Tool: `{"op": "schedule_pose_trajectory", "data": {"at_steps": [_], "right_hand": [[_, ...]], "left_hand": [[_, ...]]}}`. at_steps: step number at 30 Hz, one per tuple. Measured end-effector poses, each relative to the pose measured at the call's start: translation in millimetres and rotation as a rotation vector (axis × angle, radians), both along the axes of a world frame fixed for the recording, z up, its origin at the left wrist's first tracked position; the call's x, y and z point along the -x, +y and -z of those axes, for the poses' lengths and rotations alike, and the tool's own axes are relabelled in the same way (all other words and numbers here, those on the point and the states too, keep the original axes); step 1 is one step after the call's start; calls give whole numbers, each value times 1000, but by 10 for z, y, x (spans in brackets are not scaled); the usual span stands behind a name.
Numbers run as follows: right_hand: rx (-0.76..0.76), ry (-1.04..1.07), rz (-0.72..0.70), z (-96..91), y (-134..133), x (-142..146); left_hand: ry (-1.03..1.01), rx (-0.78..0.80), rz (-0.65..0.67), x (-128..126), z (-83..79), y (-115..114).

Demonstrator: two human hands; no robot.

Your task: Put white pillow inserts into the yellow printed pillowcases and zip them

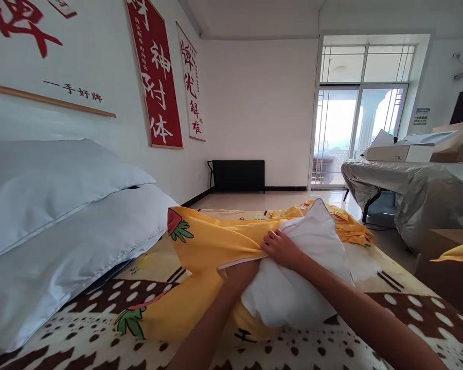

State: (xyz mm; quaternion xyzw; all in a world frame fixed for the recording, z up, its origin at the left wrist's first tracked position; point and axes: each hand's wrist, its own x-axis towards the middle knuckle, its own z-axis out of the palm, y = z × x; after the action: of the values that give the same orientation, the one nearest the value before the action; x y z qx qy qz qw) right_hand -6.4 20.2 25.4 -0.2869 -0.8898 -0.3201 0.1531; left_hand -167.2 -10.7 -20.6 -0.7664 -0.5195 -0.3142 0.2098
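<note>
The right hand [280, 247] is pinching the hem of the yellow pillowcase [212, 241], its fingers closed on the cloth against the white pillow [304, 293], which is sticking half out of the case on the patterned bed cover [332, 349], near and centre. The left hand is reaching inside the case and is hidden by it, so its grip cannot be told. Two pale pillows [61, 216] are lying on the left.
</note>
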Motion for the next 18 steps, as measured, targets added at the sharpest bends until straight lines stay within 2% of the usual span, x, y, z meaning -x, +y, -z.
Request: {"op": "schedule_pose_trajectory", "data": {"at_steps": [3, 6, 8, 10, 13, 16, 18], "right_hand": [[81, 10, 53, -2, 63, -82], [139, 34, 31, -34, -22, -182], [193, 44, -24, -27, -120, -241], [232, 30, -58, 27, -198, -280], [243, -57, -2, 183, -245, -269], [244, -171, 62, 290, -281, -185], [248, -208, 93, 230, -354, -125]], "left_hand": [[100, 57, 53, -110, 89, -397], [249, 109, 257, -112, 214, -842], [345, 118, 353, -28, 331, -1023], [429, 71, 330, 84, 463, -1059], [532, -44, 205, 201, 613, -913], [635, -125, 188, 208, 620, -729], [677, -166, 226, 181, 542, -652]]}}
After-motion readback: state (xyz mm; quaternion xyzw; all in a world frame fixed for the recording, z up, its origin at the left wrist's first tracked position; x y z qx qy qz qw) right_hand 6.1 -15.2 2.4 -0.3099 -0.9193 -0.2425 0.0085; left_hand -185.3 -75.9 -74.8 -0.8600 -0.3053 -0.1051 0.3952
